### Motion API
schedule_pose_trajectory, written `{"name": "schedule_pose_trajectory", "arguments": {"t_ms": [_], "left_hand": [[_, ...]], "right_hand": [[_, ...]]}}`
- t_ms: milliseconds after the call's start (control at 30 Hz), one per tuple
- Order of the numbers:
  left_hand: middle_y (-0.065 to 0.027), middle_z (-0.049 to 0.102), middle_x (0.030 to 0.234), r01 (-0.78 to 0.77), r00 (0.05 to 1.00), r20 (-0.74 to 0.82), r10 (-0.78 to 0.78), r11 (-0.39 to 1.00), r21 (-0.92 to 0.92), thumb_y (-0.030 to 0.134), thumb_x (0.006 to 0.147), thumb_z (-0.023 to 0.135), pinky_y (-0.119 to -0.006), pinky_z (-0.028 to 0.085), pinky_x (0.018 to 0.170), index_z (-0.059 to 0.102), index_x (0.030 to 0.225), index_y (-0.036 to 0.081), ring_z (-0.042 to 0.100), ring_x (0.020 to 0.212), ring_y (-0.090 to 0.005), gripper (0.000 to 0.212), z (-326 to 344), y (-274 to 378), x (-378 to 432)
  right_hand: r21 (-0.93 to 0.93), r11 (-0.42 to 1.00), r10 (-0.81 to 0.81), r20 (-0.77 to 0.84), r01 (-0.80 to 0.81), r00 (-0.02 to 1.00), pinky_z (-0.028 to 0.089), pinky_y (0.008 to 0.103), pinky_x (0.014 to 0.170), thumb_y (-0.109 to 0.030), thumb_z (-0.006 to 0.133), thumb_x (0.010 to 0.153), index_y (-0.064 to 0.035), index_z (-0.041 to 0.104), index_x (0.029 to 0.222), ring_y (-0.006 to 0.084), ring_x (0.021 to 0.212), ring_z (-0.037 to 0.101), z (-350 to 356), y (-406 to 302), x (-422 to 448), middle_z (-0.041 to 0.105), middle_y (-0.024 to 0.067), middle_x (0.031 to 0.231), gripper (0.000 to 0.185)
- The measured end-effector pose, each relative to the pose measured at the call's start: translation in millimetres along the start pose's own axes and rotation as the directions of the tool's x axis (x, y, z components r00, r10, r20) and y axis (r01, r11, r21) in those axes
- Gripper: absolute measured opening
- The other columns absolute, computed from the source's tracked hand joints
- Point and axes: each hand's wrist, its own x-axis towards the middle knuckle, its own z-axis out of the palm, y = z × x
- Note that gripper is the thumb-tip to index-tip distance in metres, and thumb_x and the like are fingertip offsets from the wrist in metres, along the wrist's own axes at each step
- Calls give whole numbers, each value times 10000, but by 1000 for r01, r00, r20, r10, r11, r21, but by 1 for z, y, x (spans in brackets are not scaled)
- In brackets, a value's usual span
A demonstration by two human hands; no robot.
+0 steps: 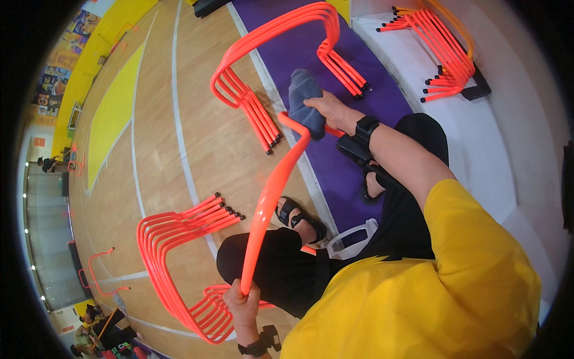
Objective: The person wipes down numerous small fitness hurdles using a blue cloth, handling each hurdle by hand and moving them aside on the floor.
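My left hand (pixel 242 298) is closed around one end of the top bar of an orange plastic hurdle (pixel 264 211), at the lower middle. Towards the bar's far bend, my right hand (pixel 334 110) grips a bunched grey-blue cloth (pixel 305 101), which lies against the hurdle and hides part of it. Beyond the cloth stands a nested group of orange hurdles (pixel 273 33). Another nested group (pixel 157 251) is on the wooden floor at left of my knee. More hurdles (pixel 441 49) lie on the white ledge at the upper right.
A white plastic handle or frame (pixel 354 238) is between my legs, near my sandalled feet (pixel 300 220). A purple strip (pixel 327 179) borders the wooden court (pixel 202 134). Single hurdles (pixel 96 273) stand farther off. A person (pixel 47 164) and other people (pixel 89 323) are at the far left.
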Motion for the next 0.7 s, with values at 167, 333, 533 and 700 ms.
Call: {"name": "schedule_pose_trajectory", "arguments": {"t_ms": [167, 333, 533, 700], "left_hand": [[-122, 454, 524, -60, 997, 46, 59, 998, 30, 33, 746, 658, -321, 385, 445, 467, 656, 48, 457, 424, -236, 211, -2, -5, 5], [-132, 471, 532, -64, 996, 70, 60, 997, 54, 31, 731, 657, -335, 393, 441, 477, 662, 52, 483, 428, -263, 194, -6, -2, 4], [-137, 481, 539, 18, 999, 38, -19, 1000, 5, 35, 743, 653, -343, 403, 448, 482, 673, 44, 493, 435, -268, 186, -3, 1, 5], [-137, 470, 547, -26, 1000, -13, 26, 999, 26, 33, 780, 647, -330, 393, 461, 485, 693, 31, 479, 448, -238, 184, 1, 3, 3]], "right_hand": [[-70, 984, 164, 44, -161, 985, 507, 386, 870, -69, 590, 876, -7, 557, 1213, 228, 965, 626, 13, 16, 0, 632, 121, 1080, 344], [-16, 967, 253, 173, -254, 952, 511, 391, 873, -61, 591, 868, -19, 562, 1212, 237, 947, 631, 18, 26, -13, 641, 117, 1085, 348], [-55, 943, 330, 265, -327, 906, 511, 397, 872, -98, 630, 865, -33, 572, 1237, 239, 939, 647, 9, 20, -27, 657, 108, 1089, 382], [-247, 928, 323, 155, -280, 934, 526, 402, 840, -131, 646, 875, 7, 531, 1269, 242, 968, 645, 31, -10, -62, 632, 128, 1152, 433]]}}
